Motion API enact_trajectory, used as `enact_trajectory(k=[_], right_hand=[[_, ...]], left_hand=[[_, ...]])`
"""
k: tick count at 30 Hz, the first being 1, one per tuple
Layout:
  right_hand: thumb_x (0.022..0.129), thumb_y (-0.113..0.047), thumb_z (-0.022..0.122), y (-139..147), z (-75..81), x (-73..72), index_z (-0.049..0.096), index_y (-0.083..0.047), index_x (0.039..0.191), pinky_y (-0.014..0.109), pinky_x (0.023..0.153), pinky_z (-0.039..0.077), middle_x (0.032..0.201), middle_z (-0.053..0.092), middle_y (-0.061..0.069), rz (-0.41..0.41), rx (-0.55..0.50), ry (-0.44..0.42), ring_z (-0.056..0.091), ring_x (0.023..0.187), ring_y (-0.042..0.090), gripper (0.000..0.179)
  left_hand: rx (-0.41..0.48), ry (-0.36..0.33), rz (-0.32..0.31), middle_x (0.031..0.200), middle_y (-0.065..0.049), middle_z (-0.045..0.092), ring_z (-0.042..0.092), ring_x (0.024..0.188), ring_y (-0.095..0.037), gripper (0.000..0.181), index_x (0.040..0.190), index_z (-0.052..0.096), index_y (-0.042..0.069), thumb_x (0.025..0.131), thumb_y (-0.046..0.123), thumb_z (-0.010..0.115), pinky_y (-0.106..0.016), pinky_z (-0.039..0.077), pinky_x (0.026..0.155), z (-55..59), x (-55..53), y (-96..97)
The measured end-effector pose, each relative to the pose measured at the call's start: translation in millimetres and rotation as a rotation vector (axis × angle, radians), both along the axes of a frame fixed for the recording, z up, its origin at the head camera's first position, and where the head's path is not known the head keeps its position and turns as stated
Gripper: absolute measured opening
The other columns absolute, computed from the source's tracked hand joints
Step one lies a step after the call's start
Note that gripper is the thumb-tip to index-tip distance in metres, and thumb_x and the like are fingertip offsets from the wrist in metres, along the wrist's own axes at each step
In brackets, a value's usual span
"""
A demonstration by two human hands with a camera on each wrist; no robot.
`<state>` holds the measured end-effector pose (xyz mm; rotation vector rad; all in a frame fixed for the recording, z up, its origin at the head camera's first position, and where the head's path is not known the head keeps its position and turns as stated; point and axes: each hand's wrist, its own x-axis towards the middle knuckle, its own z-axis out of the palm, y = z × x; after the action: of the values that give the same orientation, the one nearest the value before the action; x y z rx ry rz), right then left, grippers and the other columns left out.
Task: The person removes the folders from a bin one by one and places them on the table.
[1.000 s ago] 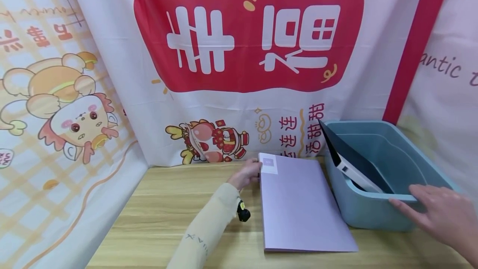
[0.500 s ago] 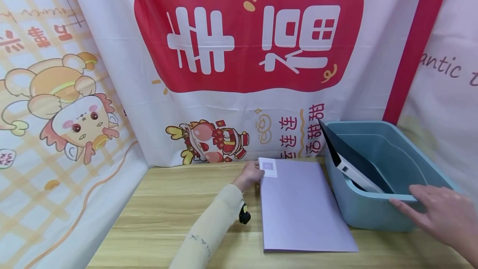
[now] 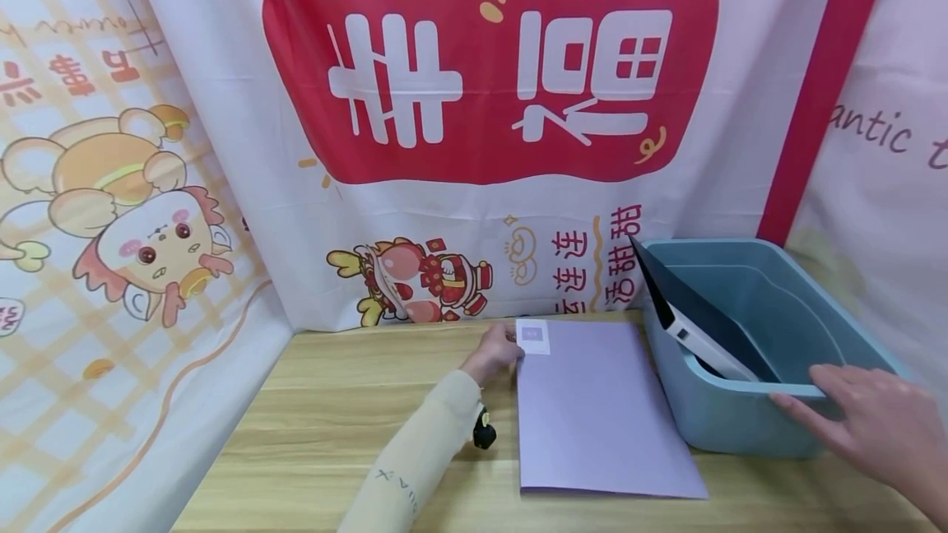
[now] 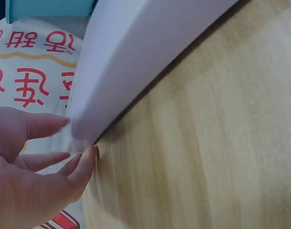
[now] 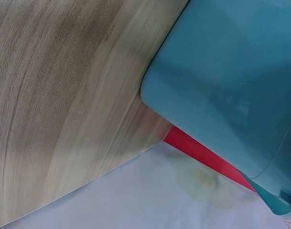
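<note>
A lilac file folder (image 3: 600,410) with a white label near its far left corner lies flat on the table. My left hand (image 3: 494,352) pinches that corner from the left. In the left wrist view, the thumb and fingers (image 4: 83,167) meet the end of the folder's thick spine (image 4: 117,62). My right hand (image 3: 874,418) grips the near rim of a blue plastic bin (image 3: 741,422), its thumb on the outer side. Inside the bin, a black folder (image 3: 696,311) with a white spine leans against the left wall. Only a sliver of the right hand shows in the right wrist view.
The wood-grain table (image 3: 318,418) extends left of the lilac folder. A printed white cloth (image 3: 415,212) hangs directly behind the table, and another patterned cloth (image 3: 126,270) hangs along the left side. The bin stands close to the folder's right edge.
The far end of the lilac folder has come down and slightly nearer, with my left hand following at its corner. My right hand and the bin have stayed in place.
</note>
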<state>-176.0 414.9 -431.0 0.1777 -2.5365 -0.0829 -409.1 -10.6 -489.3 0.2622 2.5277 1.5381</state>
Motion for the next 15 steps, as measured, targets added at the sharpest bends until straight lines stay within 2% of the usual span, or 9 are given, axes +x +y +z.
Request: enact_trajectory(k=[3,5,8,11,13,15], right_hand=[[0.084,-0.066,0.069,0.5,-1.4,0.5,0.041,-0.020,0.069,0.026,0.047,0.034,0.056,0.032,-0.006,-0.006,0.004,-0.006,0.030,0.049,0.012,0.055],[0.084,-0.066,0.068,0.9,-2.2,0.9,0.042,-0.020,0.069,0.026,0.048,0.034,0.056,0.032,-0.006,-0.008,0.002,-0.012,0.030,0.049,0.012,0.056],[0.085,-0.066,0.068,1.5,-2.6,1.1,0.041,-0.020,0.069,0.026,0.048,0.035,0.056,0.032,-0.006,-0.006,0.000,-0.013,0.031,0.049,0.012,0.056],[0.084,-0.065,0.069,2.1,-2.7,0.1,0.041,-0.021,0.068,0.025,0.047,0.035,0.056,0.032,-0.007,0.007,-0.007,0.002,0.030,0.048,0.011,0.055],[0.082,-0.064,0.071,2.2,-2.5,-0.8,0.041,-0.022,0.067,0.025,0.047,0.036,0.056,0.032,-0.008,0.020,-0.007,0.019,0.029,0.048,0.010,0.054],[0.082,-0.064,0.072,2.4,-2.4,-1.8,0.041,-0.023,0.067,0.024,0.046,0.036,0.056,0.032,-0.009,0.033,-0.011,0.034,0.029,0.048,0.010,0.054]], left_hand=[[-0.040,0.038,-0.007,0.102,-0.021,0.071,0.066,0.086,-0.026,0.047,0.123,0.064,-0.011,0.076,-0.016,0.065,-0.033,0.060,0.076,-0.4,2.5,0.3],[-0.086,0.083,-0.033,0.113,-0.025,0.069,0.066,0.094,-0.030,0.056,0.130,0.060,-0.011,0.075,-0.018,0.064,-0.036,0.061,0.078,0.4,4.1,1.5],[-0.249,0.205,-0.122,0.128,-0.027,0.064,0.064,0.113,-0.036,0.061,0.135,0.058,-0.009,0.075,-0.019,0.062,-0.042,0.057,0.094,2.9,7.1,4.1],[-0.461,0.307,-0.224,0.144,-0.022,0.057,0.054,0.133,-0.037,0.057,0.138,0.059,-0.002,0.082,-0.013,0.063,-0.045,0.044,0.113,6.3,10.0,6.0],[-0.535,0.287,-0.256,0.150,-0.016,0.053,0.048,0.139,-0.036,0.053,0.142,0.058,0.003,0.090,-0.005,0.062,-0.049,0.039,0.117,9.0,13.3,5.3],[-0.583,0.247,-0.257,0.156,-0.011,0.048,0.045,0.143,-0.035,0.051,0.145,0.057,0.009,0.095,0.003,0.061,-0.052,0.037,0.117,11.5,15.8,3.8]])
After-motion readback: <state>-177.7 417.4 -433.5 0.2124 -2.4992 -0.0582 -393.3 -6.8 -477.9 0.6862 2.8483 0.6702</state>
